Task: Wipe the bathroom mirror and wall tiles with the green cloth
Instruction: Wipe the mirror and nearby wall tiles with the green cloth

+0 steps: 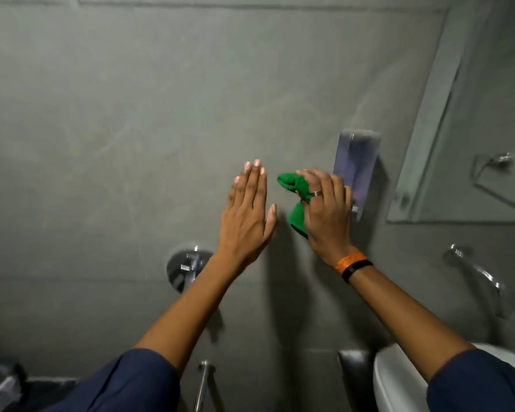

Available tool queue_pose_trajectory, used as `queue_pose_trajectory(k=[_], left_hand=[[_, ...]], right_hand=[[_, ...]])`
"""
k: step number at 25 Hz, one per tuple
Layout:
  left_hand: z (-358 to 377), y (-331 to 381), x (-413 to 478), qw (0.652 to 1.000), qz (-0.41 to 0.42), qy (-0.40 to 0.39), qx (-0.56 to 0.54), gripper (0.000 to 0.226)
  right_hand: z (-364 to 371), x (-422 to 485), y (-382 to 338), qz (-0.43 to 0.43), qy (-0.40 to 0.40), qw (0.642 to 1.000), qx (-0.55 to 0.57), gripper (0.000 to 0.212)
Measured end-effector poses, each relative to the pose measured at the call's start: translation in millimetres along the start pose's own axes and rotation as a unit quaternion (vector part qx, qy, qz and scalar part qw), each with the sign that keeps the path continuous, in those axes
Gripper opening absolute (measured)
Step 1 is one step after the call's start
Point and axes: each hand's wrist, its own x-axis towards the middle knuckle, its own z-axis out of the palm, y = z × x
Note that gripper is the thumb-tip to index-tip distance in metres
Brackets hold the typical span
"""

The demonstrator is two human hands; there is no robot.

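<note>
The green cloth [295,194] is bunched under my right hand [324,212], which presses it against the grey wall tiles [131,129] just left of the soap dispenser. My left hand [247,215] lies flat on the tiles beside it, fingers straight and together, holding nothing. A narrow gap of bare tile separates the two hands. The mirror [470,138] hangs at the right, its lower left corner a little right of the dispenser.
A clear wall-mounted soap dispenser [356,168] sits directly behind my right hand. A round chrome valve [185,266] is below my left wrist. A chrome tap [476,272] and white basin [399,379] are at the lower right. A metal pipe [204,385] runs down at bottom centre.
</note>
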Motion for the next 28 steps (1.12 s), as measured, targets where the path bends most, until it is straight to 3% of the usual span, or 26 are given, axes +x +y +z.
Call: queue_pose_trajectory(k=[9, 13, 14, 16, 18, 19, 22, 25, 28], left_hand=[[-50, 37, 191, 0.988, 0.093, 0.126, 0.006, 0.068], [-63, 74, 261, 0.978, 0.122, 0.167, -0.001, 0.068], [-64, 84, 277, 0.976, 0.126, 0.177, -0.002, 0.069], [-59, 99, 300, 0.973, 0.133, 0.187, -0.001, 0.069], [-46, 113, 313, 0.972, 0.143, 0.188, -0.002, 0.070], [-39, 117, 318, 0.972, 0.149, 0.183, -0.001, 0.070], [-16, 126, 329, 0.971, 0.166, 0.174, 0.004, 0.071], [-1, 134, 345, 0.968, 0.182, 0.172, 0.008, 0.072], [1, 145, 370, 0.957, 0.197, 0.211, 0.009, 0.069]], right_hand=[[-74, 208, 76, -0.061, 0.199, 0.969, -0.131, 0.045], [-123, 312, 137, 0.019, 0.331, 0.936, -0.115, 0.039], [-129, 328, 154, 0.019, 0.327, 0.939, -0.104, 0.043], [-124, 336, 187, -0.010, 0.163, 0.977, -0.141, 0.064], [-104, 326, 215, -0.004, -0.016, 0.986, -0.164, 0.079], [-93, 321, 224, 0.005, -0.041, 0.990, -0.134, 0.082], [-72, 326, 229, 0.014, 0.040, 0.998, -0.047, 0.077], [-66, 345, 232, -0.018, 0.101, 0.989, -0.105, 0.066], [-76, 376, 247, -0.050, 0.107, 0.985, -0.124, 0.061]])
